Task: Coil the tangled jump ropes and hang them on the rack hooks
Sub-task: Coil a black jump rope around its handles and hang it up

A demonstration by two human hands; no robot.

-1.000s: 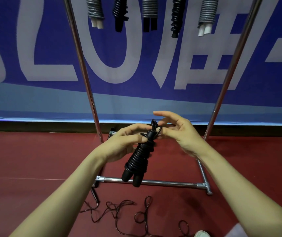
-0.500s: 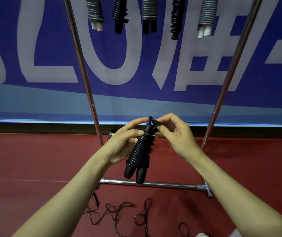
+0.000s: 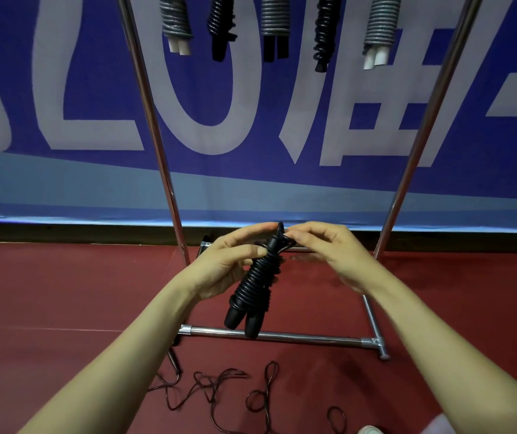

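Red floor (image 3: pixel 63 292), blue banner (image 3: pixel 439 136) behind. Centre frame: coiled black rope (image 3: pixel 257 286), handles down, held above rack base bar (image 3: pixel 298 336). Left hand (image 3: pixel 222 267): fingers curled round upper wraps. Right hand (image 3: pixel 332 255): fingertips pinching top loop (image 3: pixel 280 233). Likely risk: end not locked, pinch slips, wraps spring loose. Hung coils (image 3: pixel 175 23) along upper edge. Tangled rope (image 3: pixel 219 383) lower centre: possible foot snag.

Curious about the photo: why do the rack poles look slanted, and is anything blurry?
Head view: the wide-angle lens likely splays the shiny metal rack poles apart upward; the right hand looks smeared below; the black coiled jump rope looks sharp.
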